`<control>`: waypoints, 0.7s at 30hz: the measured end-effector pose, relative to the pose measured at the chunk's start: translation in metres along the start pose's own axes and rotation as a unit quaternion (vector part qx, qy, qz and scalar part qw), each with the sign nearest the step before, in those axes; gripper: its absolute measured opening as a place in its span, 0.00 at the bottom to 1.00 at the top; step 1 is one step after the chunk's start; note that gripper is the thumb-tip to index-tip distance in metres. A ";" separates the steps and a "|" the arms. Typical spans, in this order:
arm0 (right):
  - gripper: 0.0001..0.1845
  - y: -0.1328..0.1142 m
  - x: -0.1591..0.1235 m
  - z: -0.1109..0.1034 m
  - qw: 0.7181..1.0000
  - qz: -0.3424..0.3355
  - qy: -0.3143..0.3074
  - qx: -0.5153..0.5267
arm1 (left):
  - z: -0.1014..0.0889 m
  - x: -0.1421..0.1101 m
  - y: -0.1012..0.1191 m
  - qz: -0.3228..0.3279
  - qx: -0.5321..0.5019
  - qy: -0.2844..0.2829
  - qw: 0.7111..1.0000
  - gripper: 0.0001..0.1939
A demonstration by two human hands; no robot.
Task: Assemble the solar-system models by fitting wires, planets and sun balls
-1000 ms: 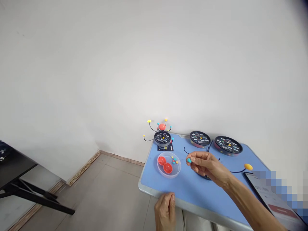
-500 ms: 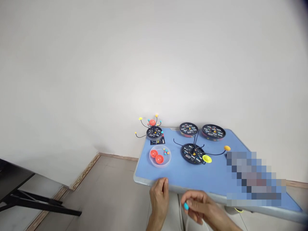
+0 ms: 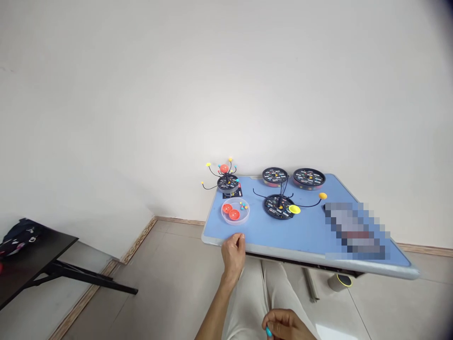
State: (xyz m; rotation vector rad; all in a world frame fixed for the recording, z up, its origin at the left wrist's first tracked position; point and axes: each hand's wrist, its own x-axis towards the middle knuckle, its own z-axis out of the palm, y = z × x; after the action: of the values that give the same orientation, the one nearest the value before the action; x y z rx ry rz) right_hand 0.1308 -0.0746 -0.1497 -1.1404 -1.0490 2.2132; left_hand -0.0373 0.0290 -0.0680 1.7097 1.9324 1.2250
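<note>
My left hand (image 3: 233,252) rests at the table's front edge with its fingers curled closed. Whatever those fingers may hold is hidden. Low over my lap, my right hand (image 3: 283,323) pinches a small blue ball (image 3: 269,331) between thumb and fingers. On the table stands a black planet-model base (image 3: 271,208) with bent black rods. A yellow ringed planet (image 3: 294,209) and an orange ball (image 3: 322,196) sit on two of its rods. Left of it, a clear round tray (image 3: 243,218) holds two red half-spheres (image 3: 234,215) and several small coloured balls (image 3: 243,206).
A finished-looking planet model (image 3: 227,182) stands at the blue table's (image 3: 283,241) back left. Two round black-topped boxes (image 3: 275,175) (image 3: 309,177) lie along the back. A pixelated dark object (image 3: 356,231) lies right. A black table (image 3: 46,250) stands at far left.
My view has shifted, so the table appears higher. My right hand has dropped lower towards my lap with the blue ball. The left hand stays at the table edge.
</note>
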 end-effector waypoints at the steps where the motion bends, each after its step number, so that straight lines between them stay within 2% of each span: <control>1: 0.33 0.001 0.000 0.001 1.000 0.000 0.004 0.000 | 0.000 0.000 0.000 0.001 -0.001 -0.001 1.000 0.20; 7: 0.30 0.003 -0.003 0.004 1.000 -0.013 0.000 -0.023 | -0.001 0.001 -0.001 0.007 -0.005 -0.002 1.000 0.20; 13: 0.33 0.001 -0.014 0.007 0.999 -0.035 0.008 0.004 | -0.001 0.000 0.000 0.010 -0.001 -0.004 1.000 0.16; 18: 0.26 -0.027 -0.038 0.006 0.991 -0.093 0.037 0.090 | -0.002 -0.002 0.001 0.012 -0.001 -0.001 1.000 0.14; 21: 0.23 -0.046 -0.054 0.002 0.980 -0.131 0.075 0.126 | -0.001 -0.002 0.001 0.015 0.003 0.004 1.000 0.14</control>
State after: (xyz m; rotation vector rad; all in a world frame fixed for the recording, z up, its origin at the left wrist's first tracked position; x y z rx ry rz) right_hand 0.1611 -0.0831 -0.0864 -0.9787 -0.7796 1.9537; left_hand -0.0369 0.0262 -0.0671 1.7467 1.9237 1.2393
